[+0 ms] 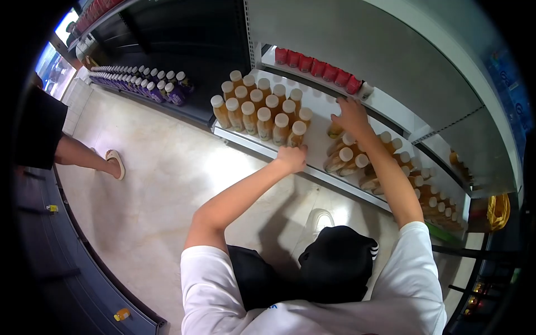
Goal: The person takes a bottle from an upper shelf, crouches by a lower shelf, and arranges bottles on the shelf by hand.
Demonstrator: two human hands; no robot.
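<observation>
Block of amber bottles (264, 129), white caps, upright on white shelf (318, 123), centre of frame. Left hand (292, 158) at the block's front right bottle (295, 140), fingers curled by its base; can't tell if actually gripping. Right hand (354, 118) right of centre, fingers spread, near the shelf's back. Below it, second bottle group (337, 161), some leaning. Red cans (318, 68) upper centre. Purple bottles (177, 96) upper left. Another person's leg (84, 154) left.
</observation>
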